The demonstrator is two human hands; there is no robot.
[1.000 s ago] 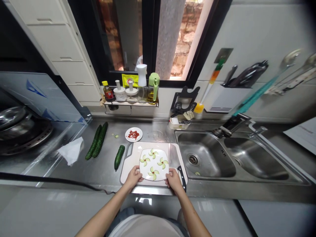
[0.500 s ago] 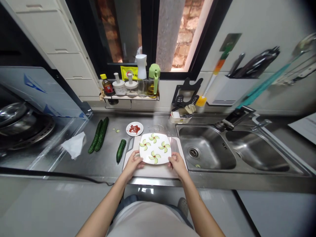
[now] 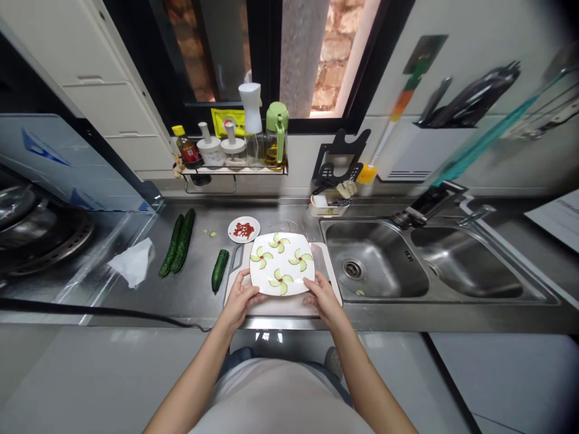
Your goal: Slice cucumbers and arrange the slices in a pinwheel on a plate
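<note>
A square white plate point(image 3: 281, 261) with rounded corners is held above the cutting board point(image 3: 289, 307), tipped a little toward me. Several pinwheels of cucumber slices point(image 3: 300, 260) with red centres lie on it. My left hand point(image 3: 242, 298) grips its near left corner, thumb on the rim and fingers underneath. At the near right corner, my right hand point(image 3: 323, 298) pinches the rim the same way. Just behind the plate stands a small white dish point(image 3: 243, 229) of red bits. A cut cucumber piece point(image 3: 219, 270) rests left of the board.
Two whole cucumbers point(image 3: 178, 242) and a crumpled white tissue point(image 3: 132, 263) lie on the steel counter at left. To the right is a double sink point(image 3: 377, 259). A rack point(image 3: 235, 171) of bottles and jars hangs on the back wall. A stove point(image 3: 38, 235) occupies the far left.
The plate has come slightly closer to me and looks larger, with both hands still on it. The whole view has shifted a little. Nothing was let go.
</note>
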